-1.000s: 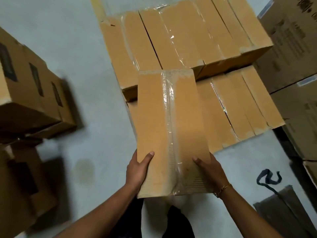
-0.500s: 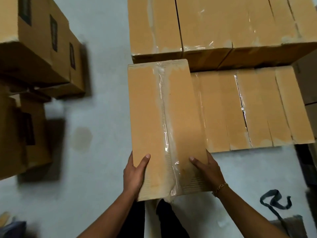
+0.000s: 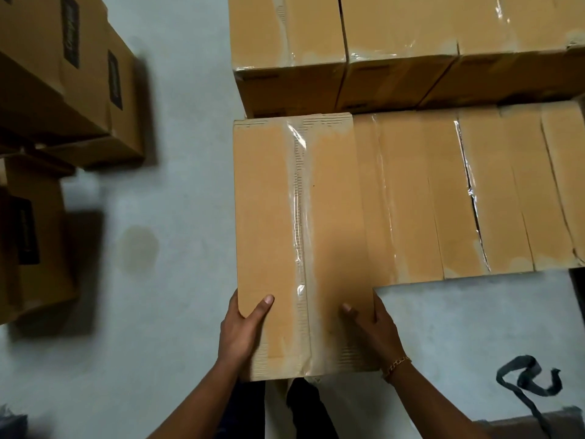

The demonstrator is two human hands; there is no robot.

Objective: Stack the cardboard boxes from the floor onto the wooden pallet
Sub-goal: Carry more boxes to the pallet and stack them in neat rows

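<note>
I hold a long tan cardboard box [image 3: 269,217] with clear tape along its top seam. My left hand [image 3: 242,337] grips its near left corner, thumb on top. My right hand [image 3: 375,331] grips the near right side, thumb on top, a gold bracelet at the wrist. The box's far end reaches a taller row of stacked boxes [image 3: 395,42], and its right side lies against the lower row of boxes [image 3: 474,191]. Its near end sticks out past that lower row toward me. The wooden pallet is hidden under the boxes.
More brown boxes [image 3: 63,74] with dark labels stand on the grey floor at the left. A dark strap [image 3: 528,380] lies on the floor at the lower right, beside a box corner [image 3: 538,426]. A round stain [image 3: 137,250] marks the floor left of the held box.
The held box has moved forward and down beside the lower row, its far end now at the taller row. My view has come closer to the stack.
</note>
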